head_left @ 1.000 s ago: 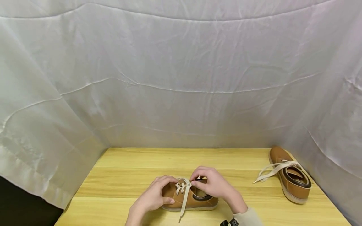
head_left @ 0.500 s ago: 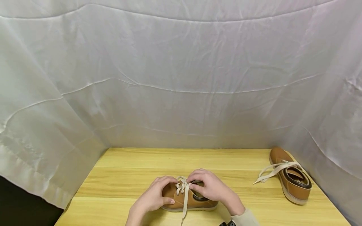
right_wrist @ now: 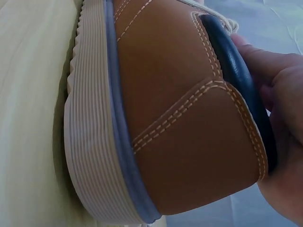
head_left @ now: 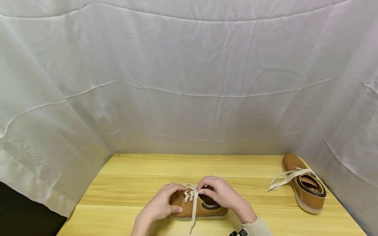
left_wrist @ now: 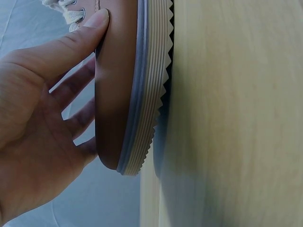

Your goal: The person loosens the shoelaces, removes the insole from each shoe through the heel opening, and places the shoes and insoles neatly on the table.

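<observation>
A brown leather shoe (head_left: pixel 204 213) with a pale sole stands on the wooden table, toe to the left. My left hand (head_left: pixel 160 204) grips it round the toe; in the left wrist view the thumb (left_wrist: pixel 71 45) presses on the near side and the fingers reach round the far side. At the top of the lacing, my right hand (head_left: pixel 220 194) pinches the cream shoelace (head_left: pixel 194 208) between thumb and forefinger. One lace end hangs down the shoe's near side. In the right wrist view the shoe's dark padded collar (right_wrist: pixel 232 61) hides part of the right hand's fingers.
A second brown shoe (head_left: pixel 311 198) stands at the table's right side, its loose lace (head_left: pixel 282 182) trailing left onto the wood. Grey cloth (head_left: pixel 206 124) hangs behind and on both sides of the table (head_left: pixel 133 183).
My right hand dipped slightly toward the lacing and came back up a little, still at the lace. The hanging lace end has shifted slightly right. My left hand kept its place on the toe.
</observation>
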The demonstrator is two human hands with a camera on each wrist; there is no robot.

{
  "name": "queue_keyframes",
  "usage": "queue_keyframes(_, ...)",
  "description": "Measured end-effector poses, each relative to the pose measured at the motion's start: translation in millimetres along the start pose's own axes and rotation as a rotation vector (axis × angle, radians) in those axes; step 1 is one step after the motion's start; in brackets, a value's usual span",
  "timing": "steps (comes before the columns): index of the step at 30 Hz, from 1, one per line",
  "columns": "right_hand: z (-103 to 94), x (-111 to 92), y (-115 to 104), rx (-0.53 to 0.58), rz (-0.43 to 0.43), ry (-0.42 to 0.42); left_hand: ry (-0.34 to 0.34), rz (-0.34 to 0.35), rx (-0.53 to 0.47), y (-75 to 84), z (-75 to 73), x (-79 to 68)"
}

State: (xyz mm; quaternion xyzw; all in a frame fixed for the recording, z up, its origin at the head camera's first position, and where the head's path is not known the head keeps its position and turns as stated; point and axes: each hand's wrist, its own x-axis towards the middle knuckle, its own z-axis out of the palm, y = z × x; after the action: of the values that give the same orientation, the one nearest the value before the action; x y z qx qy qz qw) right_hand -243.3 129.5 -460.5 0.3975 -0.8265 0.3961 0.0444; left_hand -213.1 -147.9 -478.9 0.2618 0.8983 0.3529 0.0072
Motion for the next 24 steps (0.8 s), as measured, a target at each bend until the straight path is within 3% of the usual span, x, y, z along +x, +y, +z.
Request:
queue_keyframes(13,-0.8,-1.0,3.0,0.101,0.121,0.037,-0.004,-0.007,0.003,0.8,-0.7,-0.9)
queue_keyframes(24,-5.3,-1.1,-6.9,-0.056,-0.021,0.012,-0.009,-0.010,-0.001,1.1,-0.6,-0.4)
